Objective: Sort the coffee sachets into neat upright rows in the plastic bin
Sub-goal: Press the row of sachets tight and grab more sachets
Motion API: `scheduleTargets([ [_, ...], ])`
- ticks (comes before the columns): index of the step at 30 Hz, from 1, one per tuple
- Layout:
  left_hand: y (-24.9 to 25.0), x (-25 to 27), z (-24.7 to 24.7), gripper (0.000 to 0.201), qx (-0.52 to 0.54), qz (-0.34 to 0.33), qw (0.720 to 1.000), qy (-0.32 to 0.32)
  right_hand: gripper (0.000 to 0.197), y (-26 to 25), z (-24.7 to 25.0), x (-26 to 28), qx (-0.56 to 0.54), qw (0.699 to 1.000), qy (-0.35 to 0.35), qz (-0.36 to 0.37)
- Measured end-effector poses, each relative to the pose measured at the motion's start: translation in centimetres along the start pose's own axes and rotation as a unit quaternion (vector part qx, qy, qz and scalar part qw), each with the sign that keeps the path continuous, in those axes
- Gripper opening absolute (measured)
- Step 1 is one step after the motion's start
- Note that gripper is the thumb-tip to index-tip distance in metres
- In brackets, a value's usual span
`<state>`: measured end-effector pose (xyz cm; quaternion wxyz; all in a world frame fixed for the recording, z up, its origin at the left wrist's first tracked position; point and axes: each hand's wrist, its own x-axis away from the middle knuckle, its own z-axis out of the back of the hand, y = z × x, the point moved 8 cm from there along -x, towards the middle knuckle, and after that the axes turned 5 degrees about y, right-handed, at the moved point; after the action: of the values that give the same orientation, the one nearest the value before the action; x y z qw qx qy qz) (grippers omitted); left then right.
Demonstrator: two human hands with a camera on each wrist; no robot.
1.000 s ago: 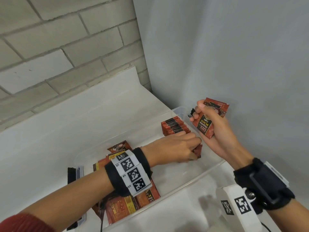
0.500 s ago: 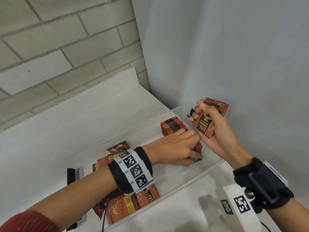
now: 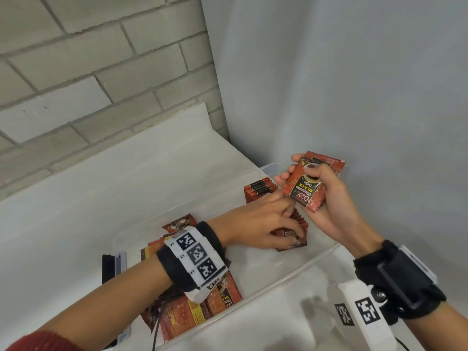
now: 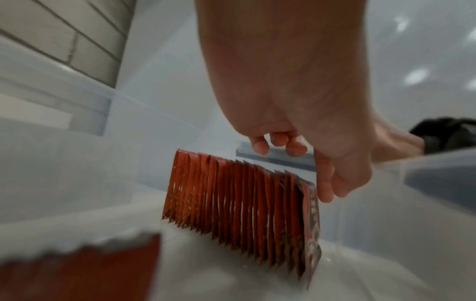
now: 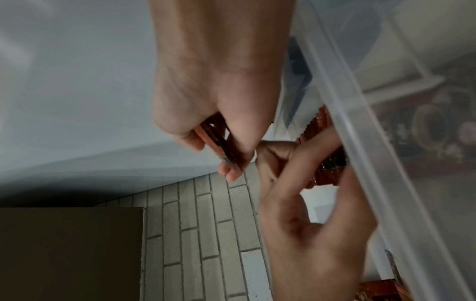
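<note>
Red loose sachets (image 3: 192,310) lie heaped at the plastic bin's (image 3: 298,274) left end, the left hand (image 3: 255,226) pinches the upright row's (image 4: 239,205) end sachet, and the right hand (image 3: 326,196) grips a small stack (image 3: 304,188) best slid in squarely behind it.

A white countertop (image 3: 106,203) sits in a corner between a pale brick wall and a plain grey wall. Directly on it rests 1 clear plastic bin (image 3: 283,282). A small black-and-grey object (image 3: 111,264) lies just beside the bin's left end.
</note>
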<state>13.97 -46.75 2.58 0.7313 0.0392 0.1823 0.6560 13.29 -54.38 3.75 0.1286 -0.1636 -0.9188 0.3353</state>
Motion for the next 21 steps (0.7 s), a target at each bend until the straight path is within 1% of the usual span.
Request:
scheduleTargets([
  [2,-0.9,0.4,1.6,0.026,0.066,0.054,0.996,0.034,0.024,-0.3,0.1,0.0,0.018,1.000,0.010,0.012],
  [5,-2.6,1.2,4.1,0.020,0.156,0.150,0.973,0.074,0.023,-0.4,-0.1,0.0,0.028,0.999,0.006,0.017],
  [7,-3.1,1.6,5.3,0.024,0.187,0.187,0.958,0.111,0.022,-0.4,-0.1,0.0,0.059,0.998,0.009,0.021],
  [10,-3.3,1.9,5.7,0.030,0.216,0.230,0.938,0.142,0.022,-0.4,-0.1,-0.1,0.114,0.993,0.017,0.029],
  [12,-3.3,2.0,5.8,0.025,0.231,0.248,0.926,0.165,0.022,-0.2,0.1,-0.1,0.137,0.990,0.023,0.025],
  [14,-3.5,2.2,6.2,0.017,0.242,0.270,0.911,0.195,0.026,0.3,0.2,-0.1,0.160,0.987,0.021,0.007],
  [17,-4.5,2.7,6.6,0.018,0.267,0.311,0.881,0.237,0.036,1.3,0.2,0.1,0.192,0.981,0.014,-0.030],
  [21,-5.3,2.9,7.1,0.017,0.307,0.345,0.850,0.253,0.038,1.4,0.0,0.1,0.200,0.979,-0.002,-0.043],
])
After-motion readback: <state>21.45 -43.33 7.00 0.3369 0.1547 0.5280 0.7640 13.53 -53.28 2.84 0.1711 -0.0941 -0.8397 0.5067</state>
